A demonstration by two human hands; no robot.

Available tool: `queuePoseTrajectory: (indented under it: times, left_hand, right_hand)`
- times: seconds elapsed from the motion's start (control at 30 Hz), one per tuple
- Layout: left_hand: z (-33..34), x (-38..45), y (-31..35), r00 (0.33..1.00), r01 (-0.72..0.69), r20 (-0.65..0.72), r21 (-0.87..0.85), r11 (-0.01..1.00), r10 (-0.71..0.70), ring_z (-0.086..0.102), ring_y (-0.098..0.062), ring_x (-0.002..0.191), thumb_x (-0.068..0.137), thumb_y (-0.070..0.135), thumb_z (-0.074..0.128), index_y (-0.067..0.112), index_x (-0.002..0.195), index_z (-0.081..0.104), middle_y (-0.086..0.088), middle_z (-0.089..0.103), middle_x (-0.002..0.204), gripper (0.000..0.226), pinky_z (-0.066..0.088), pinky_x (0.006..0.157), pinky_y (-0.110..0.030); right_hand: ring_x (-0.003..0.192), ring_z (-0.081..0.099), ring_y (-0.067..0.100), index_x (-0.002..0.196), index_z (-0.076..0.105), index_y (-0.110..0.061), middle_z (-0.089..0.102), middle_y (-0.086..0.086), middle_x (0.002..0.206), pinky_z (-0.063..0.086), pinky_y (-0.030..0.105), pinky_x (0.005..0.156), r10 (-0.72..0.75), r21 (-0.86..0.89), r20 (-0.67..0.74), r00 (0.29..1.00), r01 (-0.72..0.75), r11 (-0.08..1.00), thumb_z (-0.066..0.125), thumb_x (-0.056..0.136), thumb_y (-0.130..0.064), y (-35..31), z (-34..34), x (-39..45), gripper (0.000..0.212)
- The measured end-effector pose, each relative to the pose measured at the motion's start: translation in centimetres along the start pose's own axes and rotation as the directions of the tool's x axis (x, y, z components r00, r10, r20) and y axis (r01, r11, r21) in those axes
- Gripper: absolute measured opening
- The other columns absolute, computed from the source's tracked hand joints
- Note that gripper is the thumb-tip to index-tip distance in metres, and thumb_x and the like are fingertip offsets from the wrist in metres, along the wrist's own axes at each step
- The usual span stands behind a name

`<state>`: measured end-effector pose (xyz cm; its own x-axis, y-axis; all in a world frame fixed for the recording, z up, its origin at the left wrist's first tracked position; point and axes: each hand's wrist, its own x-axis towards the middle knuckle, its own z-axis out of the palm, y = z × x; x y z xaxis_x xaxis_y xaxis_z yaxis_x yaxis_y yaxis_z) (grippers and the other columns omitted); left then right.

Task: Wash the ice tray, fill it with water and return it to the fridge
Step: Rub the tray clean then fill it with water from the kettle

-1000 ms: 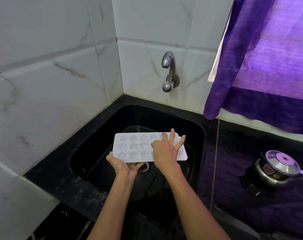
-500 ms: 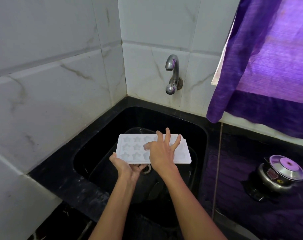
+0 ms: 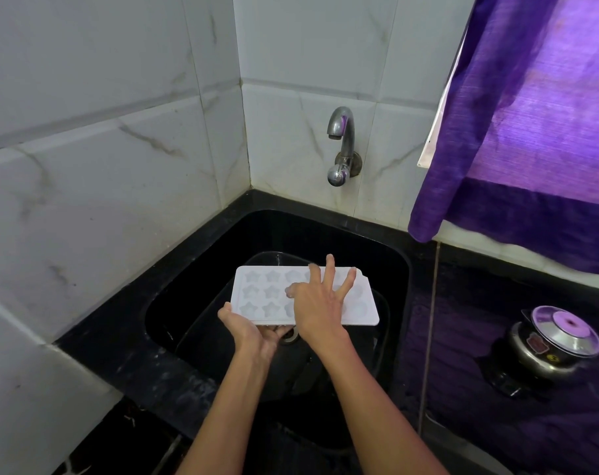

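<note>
A white ice tray [image 3: 263, 293] with star-shaped and round moulds is held level over the black sink [image 3: 202, 269]. My left hand [image 3: 246, 332] grips the tray from below at its near left edge. My right hand [image 3: 320, 303] lies flat on top of the tray's middle, fingers spread, thumb on a mould. The metal tap [image 3: 340, 145] sticks out of the tiled wall above the sink; no water runs from it.
A dark basin [image 3: 382, 303] sits inside the sink under the tray. A purple curtain [image 3: 517, 132] hangs at the right. A steel pressure cooker [image 3: 551, 347] stands on the dark counter to the right. White tiled walls close in the left and back.
My right hand has slid slightly across the tray's top, fingers shifting over the moulds. The left hand keeps its grip and the tray stays over the sink.
</note>
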<state>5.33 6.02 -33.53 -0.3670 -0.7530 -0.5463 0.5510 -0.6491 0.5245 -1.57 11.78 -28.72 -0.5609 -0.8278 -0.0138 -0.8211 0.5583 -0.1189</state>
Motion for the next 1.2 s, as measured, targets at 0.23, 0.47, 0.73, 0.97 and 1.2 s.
queuePoseTrajectory:
  times: [0.23,0.47,0.73,0.97,1.2]
  left_hand:
    - [0.2,-0.1,-0.2,1.000,0.002,0.004,0.000,1.000,-0.002,0.062,-0.035,0.095,0.092,0.051,0.021,0.015,0.102,0.064,-0.017,0.067,0.102,0.057,0.053,0.076,-0.051]
    - [0.2,-0.1,-0.2,1.000,0.005,0.004,-0.007,1.000,-0.005,0.062,-0.036,0.094,0.093,0.052,0.020,0.015,0.102,0.064,-0.017,0.067,0.102,0.059,0.052,0.080,-0.053]
    - [0.6,-0.2,0.1,1.000,0.029,-0.009,-0.009,1.000,-0.029,0.063,-0.032,0.087,0.092,0.054,0.019,0.014,0.102,0.064,-0.016,0.068,0.096,0.061,0.052,0.070,-0.045]
    - [0.7,-0.5,0.2,1.000,0.014,0.001,-0.027,1.000,-0.014,0.063,-0.024,0.076,0.094,0.049,0.020,0.014,0.099,0.064,-0.011,0.068,0.085,0.057,0.050,0.054,-0.032]
    - [0.5,-0.4,0.0,0.999,0.028,0.017,-0.014,0.999,-0.028,0.063,-0.026,0.081,0.093,0.048,0.019,0.013,0.108,0.064,-0.012,0.068,0.091,0.059,0.049,0.057,-0.036]
  right_hand:
    - [0.146,-0.014,0.040,0.117,0.064,-0.028,0.017,0.013,0.157,-0.018,0.067,0.105,0.022,0.010,-0.008,1.000,-0.022,1.000,0.059,0.090,-0.012,-0.1,0.1,0.0,0.031]
    - [0.146,-0.012,0.038,0.118,0.065,-0.028,0.024,0.010,0.154,-0.017,0.066,0.106,0.008,0.036,0.005,1.000,-0.008,0.999,0.058,0.091,-0.011,0.1,0.0,0.3,0.033]
    - [0.147,-0.008,0.037,0.118,0.056,-0.023,0.027,0.011,0.150,-0.014,0.066,0.109,-0.039,0.083,-0.114,0.993,0.048,0.995,0.056,0.085,0.001,-0.9,-0.5,0.8,0.041]
    - [0.146,-0.014,0.038,0.124,0.062,-0.031,0.013,0.012,0.160,-0.013,0.067,0.109,-0.099,0.036,0.017,0.995,0.099,0.994,0.060,0.093,-0.017,-2.1,-0.1,1.0,0.035]
    - [0.147,-0.012,0.037,0.115,0.068,-0.027,0.019,0.011,0.157,-0.016,0.066,0.108,-0.090,-0.006,-0.002,0.996,0.090,0.996,0.052,0.097,-0.030,-1.8,-0.3,1.3,0.024]
